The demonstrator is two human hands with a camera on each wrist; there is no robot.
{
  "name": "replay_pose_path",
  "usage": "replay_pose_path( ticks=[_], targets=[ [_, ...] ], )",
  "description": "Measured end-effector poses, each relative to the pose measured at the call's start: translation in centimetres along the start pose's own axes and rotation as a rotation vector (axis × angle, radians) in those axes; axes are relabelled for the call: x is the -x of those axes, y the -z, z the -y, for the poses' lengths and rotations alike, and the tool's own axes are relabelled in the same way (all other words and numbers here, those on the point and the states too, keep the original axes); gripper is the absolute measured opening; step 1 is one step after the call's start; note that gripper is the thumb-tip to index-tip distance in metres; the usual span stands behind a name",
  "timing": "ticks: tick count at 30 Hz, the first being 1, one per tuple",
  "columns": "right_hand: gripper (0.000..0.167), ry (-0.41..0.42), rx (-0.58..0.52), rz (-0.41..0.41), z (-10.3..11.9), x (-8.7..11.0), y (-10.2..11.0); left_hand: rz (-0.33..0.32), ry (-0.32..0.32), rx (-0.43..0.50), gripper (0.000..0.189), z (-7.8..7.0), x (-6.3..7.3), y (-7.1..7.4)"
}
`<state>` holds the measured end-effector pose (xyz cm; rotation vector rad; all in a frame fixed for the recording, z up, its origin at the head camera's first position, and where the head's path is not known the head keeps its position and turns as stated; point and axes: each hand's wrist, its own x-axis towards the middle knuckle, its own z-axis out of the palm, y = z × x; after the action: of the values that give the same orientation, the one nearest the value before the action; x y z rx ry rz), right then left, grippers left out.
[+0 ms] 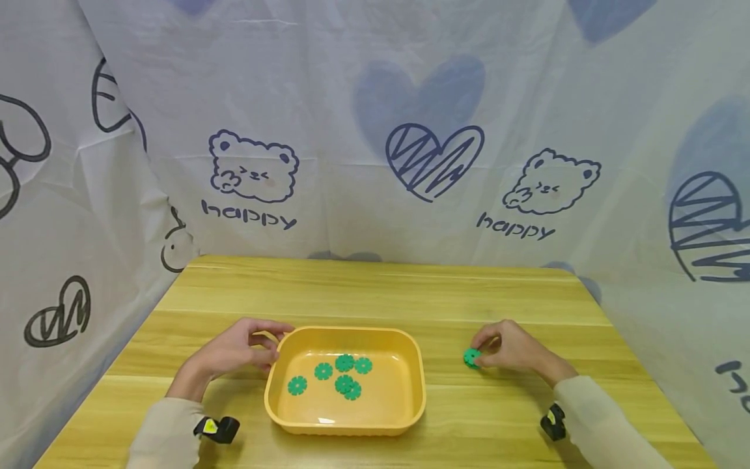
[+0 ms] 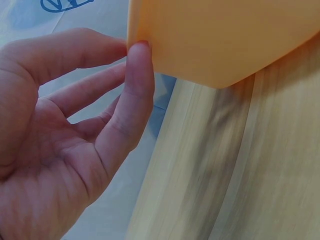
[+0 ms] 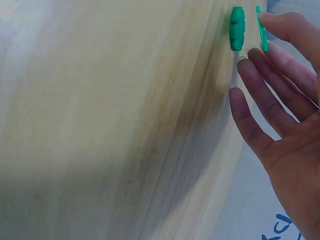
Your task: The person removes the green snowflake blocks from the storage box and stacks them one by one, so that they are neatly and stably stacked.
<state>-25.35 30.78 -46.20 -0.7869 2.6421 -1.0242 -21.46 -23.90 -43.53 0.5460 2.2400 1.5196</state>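
Note:
On the table sits a yellow plastic tray (image 1: 346, 430) with several green snowflake-shaped building discs (image 1: 323, 371) lying in it. My left hand (image 1: 237, 348) holds the tray's left end near its far corner; the left wrist view shows its thumb (image 2: 139, 75) against the outer wall. Off to the right of the tray, my right hand (image 1: 510, 348) pinches one thin green disc (image 3: 263, 30) between thumb and fingers. Close beside it, a short stack of green discs (image 3: 237, 28) rests on the table. The right hand's lower fingers are spread and hold nothing.
The wood-grain table (image 1: 375, 286) ends at a white cloth (image 1: 346, 221) printed with hearts and bears, hung behind and on both sides. Each wrist carries a black camera band (image 1: 218, 430).

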Motion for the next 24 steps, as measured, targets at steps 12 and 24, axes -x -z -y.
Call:
replay_pose_path(
  ticks=[12, 24],
  targets=[
    [0.018, 0.021, 0.004, -0.002, -0.33, -0.13, -0.22, -0.002, 0.017, -0.015, 0.055, -0.01, 0.02, 0.10],
    [0.015, 0.014, 0.025, -0.011, -0.79, -0.09, -0.48, 0.003, 0.013, -0.009, 0.054, -0.06, -0.01, 0.09]
  ],
)
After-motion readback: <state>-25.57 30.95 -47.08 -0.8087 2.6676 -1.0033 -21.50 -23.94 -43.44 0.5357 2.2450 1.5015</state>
